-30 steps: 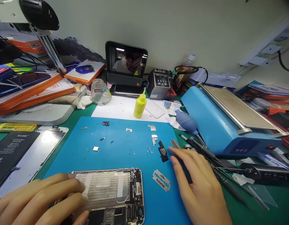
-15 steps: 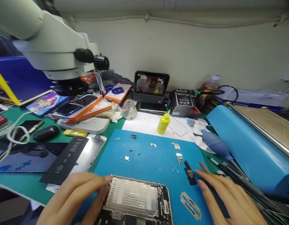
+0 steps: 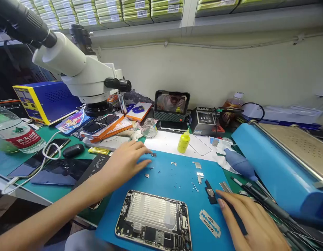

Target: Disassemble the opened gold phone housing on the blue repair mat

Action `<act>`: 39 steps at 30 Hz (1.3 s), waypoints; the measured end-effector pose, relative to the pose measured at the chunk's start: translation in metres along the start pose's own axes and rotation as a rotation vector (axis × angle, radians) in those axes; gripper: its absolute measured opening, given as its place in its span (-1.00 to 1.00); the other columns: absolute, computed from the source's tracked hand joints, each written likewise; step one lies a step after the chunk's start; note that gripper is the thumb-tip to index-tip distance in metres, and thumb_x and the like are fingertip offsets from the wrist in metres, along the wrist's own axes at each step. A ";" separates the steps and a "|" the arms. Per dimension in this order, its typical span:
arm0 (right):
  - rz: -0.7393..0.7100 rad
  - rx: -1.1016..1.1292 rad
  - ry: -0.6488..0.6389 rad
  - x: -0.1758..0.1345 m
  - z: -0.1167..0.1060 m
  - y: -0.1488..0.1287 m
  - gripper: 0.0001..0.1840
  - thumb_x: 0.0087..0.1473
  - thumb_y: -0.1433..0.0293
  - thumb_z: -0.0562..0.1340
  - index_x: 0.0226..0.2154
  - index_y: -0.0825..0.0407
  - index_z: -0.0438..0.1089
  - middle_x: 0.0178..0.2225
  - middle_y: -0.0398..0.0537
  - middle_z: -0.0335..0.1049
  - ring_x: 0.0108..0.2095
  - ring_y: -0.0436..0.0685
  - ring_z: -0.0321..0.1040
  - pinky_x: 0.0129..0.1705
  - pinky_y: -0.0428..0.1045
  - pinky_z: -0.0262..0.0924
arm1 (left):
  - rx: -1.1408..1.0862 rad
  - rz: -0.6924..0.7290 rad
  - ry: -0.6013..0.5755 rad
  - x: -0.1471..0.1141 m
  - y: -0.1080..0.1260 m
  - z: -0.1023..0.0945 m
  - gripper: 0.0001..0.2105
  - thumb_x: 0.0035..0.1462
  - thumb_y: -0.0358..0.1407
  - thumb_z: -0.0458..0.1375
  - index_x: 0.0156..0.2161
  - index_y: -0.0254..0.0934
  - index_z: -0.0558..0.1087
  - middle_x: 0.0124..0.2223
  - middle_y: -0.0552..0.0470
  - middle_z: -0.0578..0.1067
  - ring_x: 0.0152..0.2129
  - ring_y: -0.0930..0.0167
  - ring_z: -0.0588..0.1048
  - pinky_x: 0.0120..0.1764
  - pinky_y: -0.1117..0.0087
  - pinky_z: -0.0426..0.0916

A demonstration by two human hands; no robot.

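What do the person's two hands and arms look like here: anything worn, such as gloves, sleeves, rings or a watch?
Both are bare. The left hand has no glove or ring, and its forearm shows no sleeve or watch. The right hand is also ungloved and ringless, with short plain nails; its wrist is out of view.

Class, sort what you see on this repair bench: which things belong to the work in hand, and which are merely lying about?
In use:
- left hand reaching to a small dark part
- right hand resting on the blue mat
- opened phone
- loose metal brackets

Lying about:
- microscope
- yellow bottle
- razor blade
- water bottle
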State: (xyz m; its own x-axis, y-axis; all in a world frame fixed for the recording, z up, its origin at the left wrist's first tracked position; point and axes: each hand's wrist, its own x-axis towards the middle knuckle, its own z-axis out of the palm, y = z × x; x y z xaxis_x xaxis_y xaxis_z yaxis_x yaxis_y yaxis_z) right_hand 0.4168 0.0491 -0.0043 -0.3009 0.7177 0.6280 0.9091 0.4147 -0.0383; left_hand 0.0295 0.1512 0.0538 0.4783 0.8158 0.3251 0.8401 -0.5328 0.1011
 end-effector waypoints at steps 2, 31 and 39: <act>0.026 0.005 0.008 0.006 -0.004 -0.007 -0.62 0.78 0.18 -0.01 0.24 -0.12 0.47 0.15 -0.19 0.52 0.13 0.07 0.47 0.14 0.02 0.24 | 0.033 0.017 -0.048 0.014 -0.001 0.007 -0.68 0.51 -0.10 0.36 0.18 -0.25 0.60 0.17 -0.11 0.65 0.09 0.21 0.67 0.17 0.01 0.65; 0.201 0.136 -0.043 0.008 -0.012 -0.028 -0.68 0.76 0.25 0.05 0.15 -0.03 0.50 0.11 -0.08 0.51 0.10 0.22 0.42 0.18 0.10 0.17 | -1.155 -0.466 -0.142 -0.018 0.038 -0.039 -0.58 0.27 0.19 0.48 -0.13 -0.12 0.68 -0.25 0.03 0.60 -0.35 0.36 0.56 -0.26 0.33 0.51; 0.290 0.182 -0.073 0.006 -0.028 -0.040 -0.56 0.58 -0.05 0.26 0.22 -0.17 0.62 0.04 0.07 0.58 0.10 0.39 0.54 0.08 0.19 0.50 | -1.951 -0.752 -0.236 -0.093 0.111 -0.034 -0.54 0.10 0.13 0.65 -0.23 -0.17 0.66 -0.35 0.12 0.53 -0.50 0.53 0.52 -0.30 0.44 0.40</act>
State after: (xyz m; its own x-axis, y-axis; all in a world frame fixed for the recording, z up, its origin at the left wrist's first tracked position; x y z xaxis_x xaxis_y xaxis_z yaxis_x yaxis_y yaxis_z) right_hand 0.3868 0.0210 0.0226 -0.0638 0.8557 0.5136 0.8955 0.2762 -0.3489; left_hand 0.0697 0.0079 0.0671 0.4029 0.8576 -0.3197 -0.3774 0.4739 0.7956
